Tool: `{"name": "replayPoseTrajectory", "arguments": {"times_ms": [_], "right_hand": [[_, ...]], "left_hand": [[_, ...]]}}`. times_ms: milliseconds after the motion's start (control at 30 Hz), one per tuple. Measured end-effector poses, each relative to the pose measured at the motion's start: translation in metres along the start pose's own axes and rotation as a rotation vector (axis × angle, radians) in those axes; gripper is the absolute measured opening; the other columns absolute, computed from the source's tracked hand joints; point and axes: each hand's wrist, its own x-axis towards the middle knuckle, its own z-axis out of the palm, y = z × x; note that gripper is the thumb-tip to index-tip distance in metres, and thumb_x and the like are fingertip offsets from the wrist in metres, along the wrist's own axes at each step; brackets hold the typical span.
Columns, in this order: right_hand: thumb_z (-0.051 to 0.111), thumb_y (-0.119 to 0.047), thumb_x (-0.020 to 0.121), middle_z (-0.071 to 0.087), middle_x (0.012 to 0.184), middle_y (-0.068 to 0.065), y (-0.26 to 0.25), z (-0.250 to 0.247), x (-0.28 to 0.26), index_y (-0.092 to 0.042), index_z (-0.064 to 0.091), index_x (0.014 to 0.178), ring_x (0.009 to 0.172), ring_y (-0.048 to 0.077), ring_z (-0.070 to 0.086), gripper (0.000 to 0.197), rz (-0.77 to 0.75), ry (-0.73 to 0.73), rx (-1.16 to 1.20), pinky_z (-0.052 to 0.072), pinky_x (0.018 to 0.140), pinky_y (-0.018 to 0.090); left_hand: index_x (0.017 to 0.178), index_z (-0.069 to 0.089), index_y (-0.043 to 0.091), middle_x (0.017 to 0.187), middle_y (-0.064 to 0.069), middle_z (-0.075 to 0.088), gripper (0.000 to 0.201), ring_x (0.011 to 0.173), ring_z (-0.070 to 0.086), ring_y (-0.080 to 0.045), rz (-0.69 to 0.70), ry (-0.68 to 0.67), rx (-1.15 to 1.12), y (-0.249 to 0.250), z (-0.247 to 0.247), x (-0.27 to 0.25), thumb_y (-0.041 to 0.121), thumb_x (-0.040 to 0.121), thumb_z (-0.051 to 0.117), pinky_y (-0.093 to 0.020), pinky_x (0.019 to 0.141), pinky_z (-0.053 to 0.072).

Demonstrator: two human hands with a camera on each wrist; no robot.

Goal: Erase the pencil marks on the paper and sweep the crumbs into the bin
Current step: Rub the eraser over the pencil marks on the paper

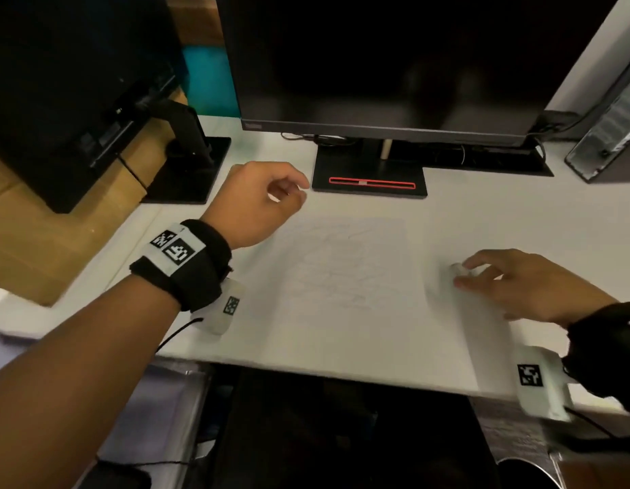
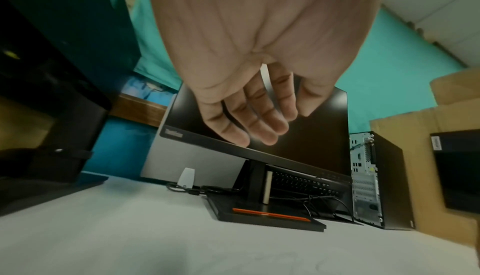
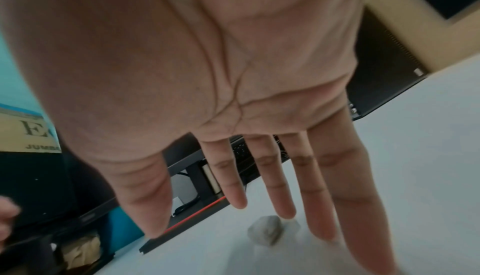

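Right hand: my right hand [image 1: 528, 287] sits lowest and nearest on the right, palm down over the right edge of the paper, fingers straight and spread, clamped on nothing.
Eraser: there it is, a small grey-white eraser [image 3: 265, 230], just beyond my right fingertips [image 3: 285, 207], lying on the desk right beside the paper's right edge. From the wrist view it sits under the index and middle tips; I cannot tell whether they are touching it or just hovering over it.
Eraser shape: a rounded, smudged lump, blurred, so I can't call a long axis on it.
Which hand is nearer: the right, no contest; the left is well apart, across the whole sheet.
Paper: the paper [image 1: 345, 291] lies flat in front of me, long axis running near to far, tilted a little, with faint pencil marks [image 1: 327, 273] over its middle and far half. Nothing looks rubbed out yet, as far as I can judge.
Coming move: I reckon it's a pinch on the eraser, thumb closing in from the left, then carry it left onto the scribbles.
Left hand: my left hand [image 1: 257, 202] hangs above the paper's far left corner, fingers loosely curled and relaxed, holding nothing, not touching the sheet.
Desk: white desk [image 1: 483, 213], everything rests on it.
Far side: monitor [image 1: 387, 61] on its black stand, beyond the paper.
Bin: not sure I can see one from here.
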Motion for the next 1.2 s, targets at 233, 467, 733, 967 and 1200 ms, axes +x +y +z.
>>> {"name": "replayPoseTrajectory", "arguments": {"times_ms": [233, 467, 733, 967, 1200], "right_hand": [[0.067, -0.063, 0.084, 0.058, 0.123, -0.007, -0.020, -0.010, 0.038, -0.042, 0.053, 0.134, 0.092, 0.000, 0.059, 0.056, -0.119, -0.084, -0.153, 0.041, 0.085, 0.021], [0.070, -0.027, 0.088, 0.048, 0.105, -0.008, -0.018, -0.003, 0.055, -0.030, 0.058, 0.122, 0.099, 0.012, 0.047, 0.036, -0.186, -0.157, -0.402, 0.036, 0.071, 0.013], [0.070, -0.011, 0.080, 0.064, 0.095, -0.008, -0.014, 0.009, 0.054, -0.031, 0.063, 0.098, 0.079, 0.011, 0.059, 0.027, -0.312, -0.165, -0.256, 0.047, 0.065, 0.021], [0.080, -0.014, 0.080, 0.069, 0.072, -0.008, -0.025, 0.031, 0.037, -0.026, 0.076, 0.080, 0.059, -0.001, 0.055, 0.012, -0.462, -0.151, -0.034, 0.045, 0.061, 0.012], [0.072, -0.016, 0.090, 0.072, 0.069, 0.004, -0.013, 0.034, 0.026, -0.022, 0.076, 0.087, 0.057, 0.009, 0.061, 0.008, -0.459, -0.182, 0.100, 0.054, 0.063, 0.025]], "left_hand": [[0.103, 0.074, 0.028, 0.088, 0.014, 0.073, 0.016, 0.086, 0.067, -0.003, 0.077, -0.088, -0.154, 0.022, 0.028, 0.055, 0.018, 0.092, 0.070, -0.008, 0.071, 0.048], [0.121, 0.063, 0.038, 0.108, 0.014, 0.065, 0.032, 0.099, 0.062, -0.005, 0.049, -0.515, 0.008, 0.050, 0.081, 0.069, 0.042, 0.090, 0.069, -0.030, 0.089, 0.054], [0.151, 0.030, 0.040, 0.142, -0.001, 0.034, 0.089, 0.133, 0.030, -0.027, -0.109, -0.840, 0.508, 0.035, 0.106, 0.051, 0.061, 0.077, 0.075, -0.047, 0.104, 0.044], [0.151, 0.031, 0.040, 0.138, -0.005, 0.036, 0.090, 0.131, 0.031, -0.033, -0.046, -0.816, 0.529, 0.062, 0.130, 0.040, 0.064, 0.075, 0.074, -0.048, 0.100, 0.046], [0.148, 0.012, 0.062, 0.166, 0.001, 0.000, 0.110, 0.151, -0.002, -0.030, -0.050, -0.879, 0.543, 0.054, 0.122, 0.013, 0.077, 0.059, 0.076, -0.063, 0.116, 0.021]]}}
